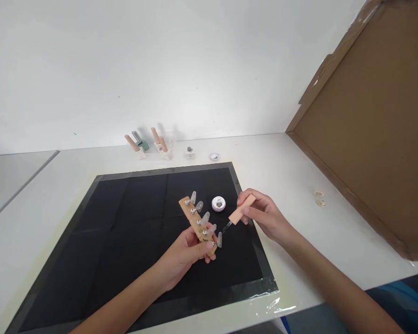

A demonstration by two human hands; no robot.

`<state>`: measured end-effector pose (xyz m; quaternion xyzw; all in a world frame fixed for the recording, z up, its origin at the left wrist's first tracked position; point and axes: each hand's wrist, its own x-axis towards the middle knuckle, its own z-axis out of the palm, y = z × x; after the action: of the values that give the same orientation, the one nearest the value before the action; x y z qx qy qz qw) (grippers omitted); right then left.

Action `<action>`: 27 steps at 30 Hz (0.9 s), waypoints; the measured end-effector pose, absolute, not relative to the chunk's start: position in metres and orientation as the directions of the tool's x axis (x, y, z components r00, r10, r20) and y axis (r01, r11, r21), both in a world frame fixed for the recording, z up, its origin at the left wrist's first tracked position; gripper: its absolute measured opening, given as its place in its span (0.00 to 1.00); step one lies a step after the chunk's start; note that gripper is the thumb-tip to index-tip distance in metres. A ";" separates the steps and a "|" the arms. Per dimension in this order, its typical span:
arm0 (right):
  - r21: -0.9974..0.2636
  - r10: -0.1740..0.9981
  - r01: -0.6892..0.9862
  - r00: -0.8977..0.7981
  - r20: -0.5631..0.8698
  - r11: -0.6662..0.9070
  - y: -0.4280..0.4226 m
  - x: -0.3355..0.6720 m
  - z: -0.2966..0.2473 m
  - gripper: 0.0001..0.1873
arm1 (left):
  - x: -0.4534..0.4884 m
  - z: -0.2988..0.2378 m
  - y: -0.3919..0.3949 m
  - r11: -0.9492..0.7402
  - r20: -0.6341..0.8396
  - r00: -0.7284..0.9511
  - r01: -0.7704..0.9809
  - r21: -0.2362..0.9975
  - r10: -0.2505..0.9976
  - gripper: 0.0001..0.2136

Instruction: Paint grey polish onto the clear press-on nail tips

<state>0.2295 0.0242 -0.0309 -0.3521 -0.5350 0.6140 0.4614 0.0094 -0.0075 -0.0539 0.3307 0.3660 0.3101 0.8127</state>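
"Head view: how does each grip stand?"

"The left hand [187, 253] pinches a wooden strip [195, 228] near its lower end, thumb on top, fingers beneath. The right hand [263, 215] pinches the peach cap [242, 209] of a small brush [227, 226], which points down and leftward."

"And where is the strip?"

"Held slantwise above the black mat [135, 227], with five clear nail tips [205, 218] standing off silvery balls [199, 222] along it. The brush's end is just beside the nail tip nearest the left thumb; whether they touch cannot be told."

"What might go wrong there?"

"That nail tip sits close to the thumb, so a slip of the brush could smear the thumb or the strip instead. Too firm a push could turn the tip askew, since it seems to be joined only at its ball."

"Does the one-ended hold matter?"

"Probably. The far end has no visible support, so pressure could make the strip wobble."

"And the round pot [218, 203]?"

"It stands on the mat between the strip's upper part and the right hand; a low sweep could nudge it."
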 end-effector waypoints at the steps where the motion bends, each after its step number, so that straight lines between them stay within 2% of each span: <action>1: -0.982 0.951 -0.188 -0.306 0.046 -0.013 0.024 0.229 -0.030 0.07 | 0.010 -0.053 -0.007 0.586 -0.382 0.549 -0.259 0.768 0.743 0.13; 6: -0.975 0.964 -0.193 -0.261 -0.057 -0.110 0.024 0.225 -0.026 0.08 | 0.009 -0.052 -0.008 0.565 -0.349 0.576 -0.247 0.788 0.739 0.10; 12: -0.962 0.960 -0.210 -0.256 -0.115 -0.172 0.024 0.224 -0.026 0.06 | 0.010 -0.052 -0.008 0.557 -0.374 0.549 -0.213 0.803 0.748 0.13; 27: -0.967 0.920 -0.153 -0.369 -0.134 -0.202 0.022 0.216 -0.043 0.07 | 0.011 -0.054 -0.009 0.564 -0.395 0.512 -0.228 0.794 0.763 0.11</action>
<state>0.2162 0.0222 -0.0432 -0.3930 -0.4878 0.6683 0.4012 0.0112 -0.0093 -0.0537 0.3486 0.3841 0.3110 0.7964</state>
